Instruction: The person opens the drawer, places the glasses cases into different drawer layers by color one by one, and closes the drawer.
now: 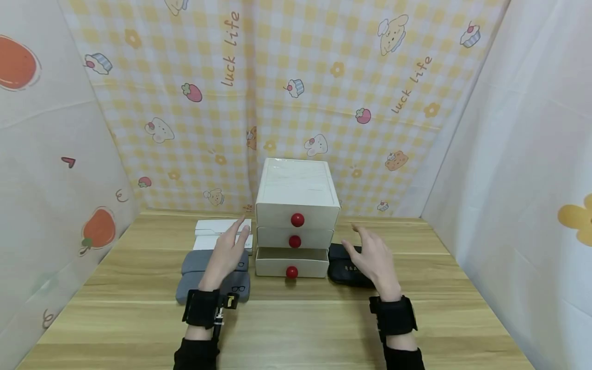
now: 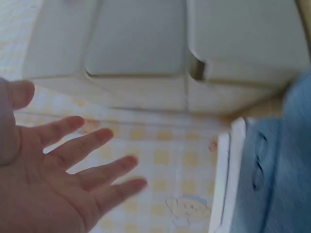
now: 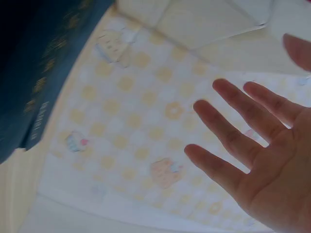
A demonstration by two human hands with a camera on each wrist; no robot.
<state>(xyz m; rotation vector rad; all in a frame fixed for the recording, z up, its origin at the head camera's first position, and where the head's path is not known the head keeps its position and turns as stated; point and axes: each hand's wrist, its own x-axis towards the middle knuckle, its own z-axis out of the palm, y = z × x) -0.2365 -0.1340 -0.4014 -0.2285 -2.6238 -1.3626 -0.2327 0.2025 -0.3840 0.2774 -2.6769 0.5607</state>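
A small white drawer cabinet (image 1: pixel 298 185) with three red round knobs stands at the back middle of the table, its bottom drawer (image 1: pixel 273 262) pulled partway out. My left hand (image 1: pixel 226 257), fingers spread and holding nothing, hovers left of the cabinet, over two grey glasses cases (image 1: pixel 191 285). In the left wrist view its palm and straight fingers (image 2: pixel 107 172) show beside the cabinet's side. To the right of the cabinet, my right hand (image 1: pixel 373 257) is likewise spread and empty, above a black case (image 1: pixel 344 272) with small gold lettering.
Behind the grey cases lie white flat cases (image 1: pixel 208 241) near the back edge. The wooden table (image 1: pixel 300 329) meets a yellow checked cloth (image 1: pixel 208 133) at the back, and pale cloths hang at the left and right sides.
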